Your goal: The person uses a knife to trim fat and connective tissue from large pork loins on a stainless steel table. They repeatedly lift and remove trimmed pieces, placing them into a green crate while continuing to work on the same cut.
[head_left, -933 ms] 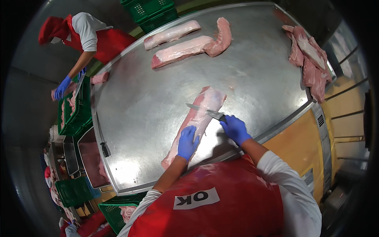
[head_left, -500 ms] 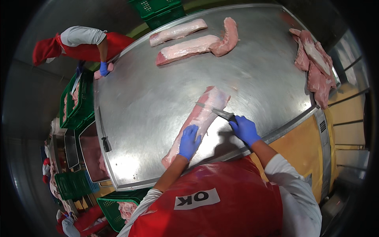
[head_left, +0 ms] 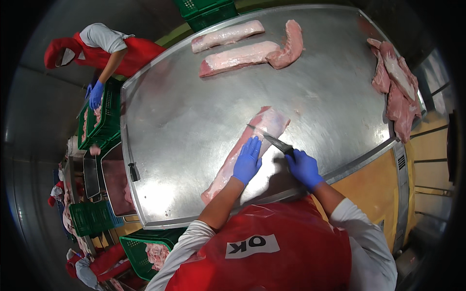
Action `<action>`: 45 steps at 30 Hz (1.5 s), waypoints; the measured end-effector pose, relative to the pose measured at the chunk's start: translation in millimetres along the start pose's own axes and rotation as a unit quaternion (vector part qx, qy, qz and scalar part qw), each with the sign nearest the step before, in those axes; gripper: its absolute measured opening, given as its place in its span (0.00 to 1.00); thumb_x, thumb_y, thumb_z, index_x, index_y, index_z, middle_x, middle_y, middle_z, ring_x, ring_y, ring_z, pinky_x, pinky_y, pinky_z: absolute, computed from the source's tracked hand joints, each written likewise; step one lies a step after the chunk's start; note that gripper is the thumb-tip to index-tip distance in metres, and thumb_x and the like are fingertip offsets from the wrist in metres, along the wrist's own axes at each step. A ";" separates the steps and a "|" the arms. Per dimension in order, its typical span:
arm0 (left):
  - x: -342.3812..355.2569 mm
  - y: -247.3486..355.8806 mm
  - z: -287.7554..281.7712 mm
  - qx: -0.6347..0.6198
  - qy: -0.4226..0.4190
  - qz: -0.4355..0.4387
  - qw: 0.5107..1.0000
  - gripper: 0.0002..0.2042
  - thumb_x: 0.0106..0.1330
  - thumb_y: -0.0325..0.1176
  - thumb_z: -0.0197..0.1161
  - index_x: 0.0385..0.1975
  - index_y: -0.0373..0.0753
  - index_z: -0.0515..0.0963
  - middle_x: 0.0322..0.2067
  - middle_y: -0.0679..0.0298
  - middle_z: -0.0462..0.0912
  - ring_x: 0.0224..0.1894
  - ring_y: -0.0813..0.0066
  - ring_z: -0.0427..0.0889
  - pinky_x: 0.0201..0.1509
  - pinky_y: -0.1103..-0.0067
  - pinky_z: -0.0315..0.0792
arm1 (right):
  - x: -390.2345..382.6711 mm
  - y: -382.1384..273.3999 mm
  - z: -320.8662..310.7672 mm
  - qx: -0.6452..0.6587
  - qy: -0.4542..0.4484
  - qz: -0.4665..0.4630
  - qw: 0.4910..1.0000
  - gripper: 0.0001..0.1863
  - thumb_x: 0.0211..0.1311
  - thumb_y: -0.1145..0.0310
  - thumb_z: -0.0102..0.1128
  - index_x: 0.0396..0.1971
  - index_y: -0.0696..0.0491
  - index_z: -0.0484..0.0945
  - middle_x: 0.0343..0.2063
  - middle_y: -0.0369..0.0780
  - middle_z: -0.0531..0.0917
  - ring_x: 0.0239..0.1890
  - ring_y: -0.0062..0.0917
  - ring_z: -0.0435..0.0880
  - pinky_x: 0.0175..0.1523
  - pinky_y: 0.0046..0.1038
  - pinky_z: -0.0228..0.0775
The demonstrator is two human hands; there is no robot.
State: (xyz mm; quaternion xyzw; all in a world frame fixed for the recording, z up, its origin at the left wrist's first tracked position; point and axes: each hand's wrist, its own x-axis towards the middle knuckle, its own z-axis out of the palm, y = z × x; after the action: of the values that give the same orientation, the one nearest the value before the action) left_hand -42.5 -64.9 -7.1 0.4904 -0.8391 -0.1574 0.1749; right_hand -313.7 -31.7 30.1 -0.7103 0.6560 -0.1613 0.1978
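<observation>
A long pale pink slab of meat [head_left: 228, 174] lies diagonally on the steel table [head_left: 325, 116] in front of me. My left hand [head_left: 247, 160], in a blue glove, rests on top of it with its fingers stretched out flat, pointing toward the far end. My right hand [head_left: 304, 169], also gloved in blue, grips the black handle of a knife [head_left: 278, 143] at the meat's right side. The blade reaches across the upper part of the slab, just beyond my left fingertips.
Two long meat pieces [head_left: 233, 60] lie at the back, one with a bent end. A pile [head_left: 398, 92] sits at the right edge. Another knife [head_left: 132, 172] lies at the left rim. Green crates [head_left: 136, 254] and trays [head_left: 115, 182] surround the table. A co-worker [head_left: 102, 53] stands at upper left; others work lower left.
My left hand has slid up the meat toward the knife, and my right hand has moved slightly right and down. The upper-left co-worker's hands have shifted, now over the green crate.
</observation>
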 end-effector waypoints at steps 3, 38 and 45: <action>3.6 3.9 2.8 0.003 0.000 -0.013 1.000 0.37 0.65 0.33 0.63 0.76 0.33 0.61 0.76 0.41 0.61 0.78 0.40 0.59 0.81 0.54 0.54 | 31.4 -8.1 33.8 -0.018 0.025 -0.034 0.999 0.17 0.74 0.52 0.60 0.39 0.52 0.79 0.32 0.46 0.85 0.31 0.43 0.87 0.36 0.44 0.81; 70.6 -0.9 -15.3 0.001 -0.019 -0.209 0.978 0.18 0.69 0.37 0.66 0.54 0.34 0.76 0.51 0.42 0.78 0.49 0.39 0.81 0.53 0.56 0.77 | -10.3 54.7 -26.4 0.125 -0.051 0.097 0.986 0.21 0.73 0.49 0.61 0.43 0.54 0.84 0.35 0.52 0.87 0.40 0.52 0.87 0.45 0.48 0.78; 70.7 29.1 -21.9 0.045 0.050 -0.191 0.979 0.14 0.73 0.38 0.62 0.49 0.34 0.76 0.44 0.42 0.80 0.45 0.40 0.83 0.51 0.57 0.79 | -19.1 76.7 -20.8 0.244 -0.064 0.221 0.942 0.20 0.74 0.52 0.62 0.40 0.57 0.84 0.26 0.49 0.85 0.30 0.41 0.85 0.40 0.41 0.75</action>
State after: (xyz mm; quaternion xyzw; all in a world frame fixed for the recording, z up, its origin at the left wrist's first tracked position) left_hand -87.4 -115.4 34.9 0.6559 -0.7268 -0.1253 0.1610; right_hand -392.2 -18.8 11.0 -0.4864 0.7227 -0.2233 0.4373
